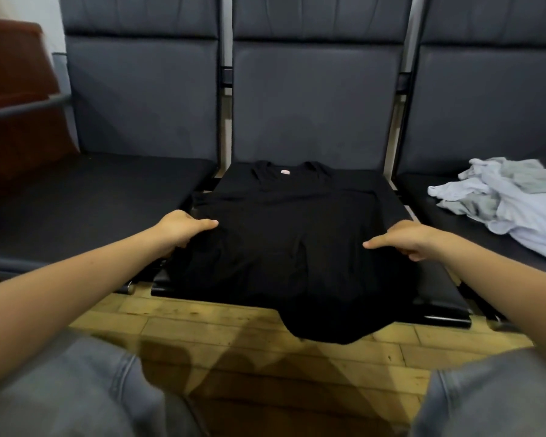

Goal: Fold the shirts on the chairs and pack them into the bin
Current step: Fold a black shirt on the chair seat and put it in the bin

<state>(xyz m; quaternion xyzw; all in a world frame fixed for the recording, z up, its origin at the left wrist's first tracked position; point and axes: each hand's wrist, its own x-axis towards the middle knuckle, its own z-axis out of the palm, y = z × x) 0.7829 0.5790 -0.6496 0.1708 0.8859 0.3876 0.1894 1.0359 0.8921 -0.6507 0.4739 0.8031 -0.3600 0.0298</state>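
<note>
Black shirt (297, 234) lies flat on middle chair seat (438, 298), collar at 12 o'clock, hem drooping over front edge at 6. Left hand (180, 228) pinches shirt's 9 o'clock edge, thumb on top; right hand (413, 241) pinches 3 o'clock edge. Crumpled pale shirts (511, 200) on right chair seat, at 3 o'clock.

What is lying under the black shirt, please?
The black shirt lies on the middle chair seat; its hem hangs past the front edge. Whatever else lies under it is covered.
</note>
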